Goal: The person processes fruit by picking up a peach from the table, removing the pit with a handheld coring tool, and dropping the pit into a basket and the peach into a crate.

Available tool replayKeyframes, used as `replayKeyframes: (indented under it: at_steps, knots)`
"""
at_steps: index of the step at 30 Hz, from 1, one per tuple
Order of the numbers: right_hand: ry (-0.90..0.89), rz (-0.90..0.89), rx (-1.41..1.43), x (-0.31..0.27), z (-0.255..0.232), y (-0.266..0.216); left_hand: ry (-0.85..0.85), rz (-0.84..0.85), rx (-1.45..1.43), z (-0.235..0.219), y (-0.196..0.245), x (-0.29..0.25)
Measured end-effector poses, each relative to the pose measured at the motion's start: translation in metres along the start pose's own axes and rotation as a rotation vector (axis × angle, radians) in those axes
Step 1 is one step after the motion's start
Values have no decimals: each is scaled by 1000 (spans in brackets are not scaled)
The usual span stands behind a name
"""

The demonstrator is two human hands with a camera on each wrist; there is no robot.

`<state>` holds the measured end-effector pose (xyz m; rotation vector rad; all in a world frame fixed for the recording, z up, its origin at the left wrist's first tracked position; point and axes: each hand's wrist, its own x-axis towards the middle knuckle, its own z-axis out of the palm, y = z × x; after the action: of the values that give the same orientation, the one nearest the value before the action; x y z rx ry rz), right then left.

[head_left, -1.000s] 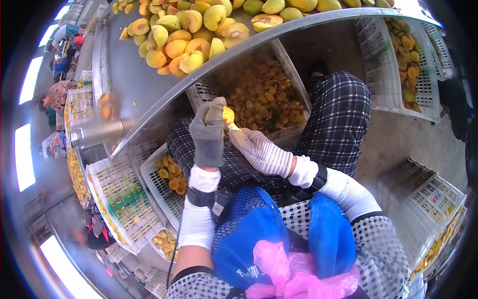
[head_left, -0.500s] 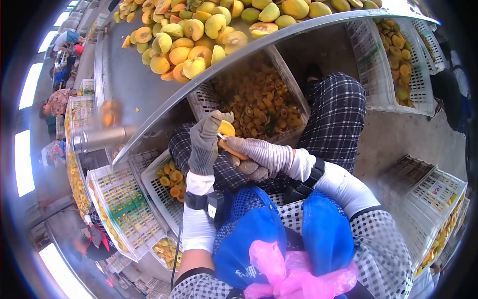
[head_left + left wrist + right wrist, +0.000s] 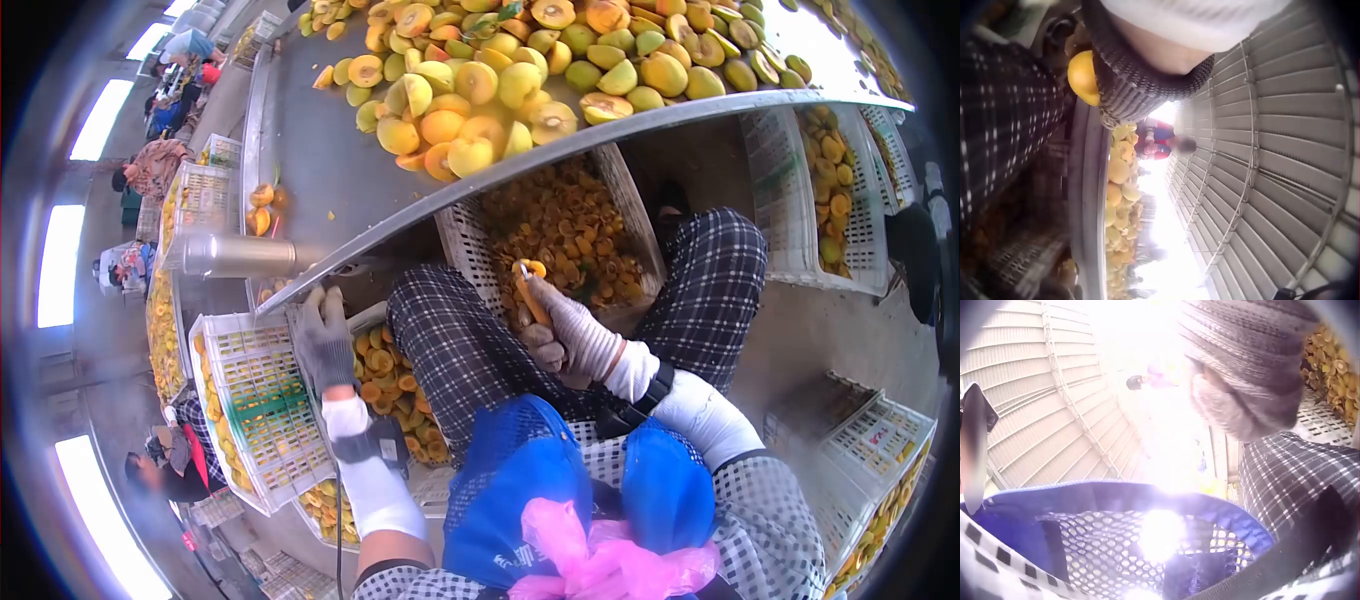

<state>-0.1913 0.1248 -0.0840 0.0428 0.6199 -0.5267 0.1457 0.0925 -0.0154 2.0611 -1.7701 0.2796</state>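
Grey-gloved hands (image 3: pixel 578 335) have parted, the left (image 3: pixel 325 345) now beside crated fruit (image 3: pixel 393 385).

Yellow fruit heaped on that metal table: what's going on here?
A gloved person is working beside the metal table, where much of the yellow fruit lies cut open. The right hand grips an orange-handled tool. The left hand is near a white crate; in the left wrist view a yellow piece shows beside that hand, though I can't tell whether it's held. In front, a second crate holds many more pieces.
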Motion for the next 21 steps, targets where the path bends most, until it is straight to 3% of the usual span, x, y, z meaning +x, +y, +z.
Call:
replayKeyframes:
  at_steps: [2, 4, 6, 7, 9, 10, 12, 13, 15, 16, 17, 19, 21]
  knots:
    - [3, -3, -62, -2, 3, 0, -205, 18, -20, 5, 28, 47]
    - [83, 1, -128, -2, 4, -3, -132, -62, -272, 32, 80, 99]
    - [151, -26, -137, 0, 8, -6, -141, -38, -331, 78, 112, 131]
    - [215, -51, -143, 1, 9, -8, -238, 70, -350, 84, 130, 143]
    - [200, -63, -64, 10, 5, -14, -23, 318, -108, 127, 132, 162]
    - [281, -115, -154, 19, 1, -18, -33, 320, -109, 133, 127, 164]
    - [370, -135, -211, 22, -1, -13, -181, 169, -668, 129, 119, 167]
    - [365, -147, -204, 20, 6, -19, -180, 184, -668, 120, 117, 171]
    - [291, -299, -305, 9, 15, -18, -561, -280, -1508, 89, 100, 146]
    - [274, -307, -248, 14, 8, -19, -658, -315, -1708, 70, 102, 134]
    - [272, -304, -251, 12, 11, -19, -624, -433, -1831, 54, 119, 117]
    - [100, -390, -314, -1, 19, -16, -723, -478, -2027, 37, 126, 88]
    - [93, -413, -380, -8, 17, -13, -666, -595, -1955, 35, 129, 58]
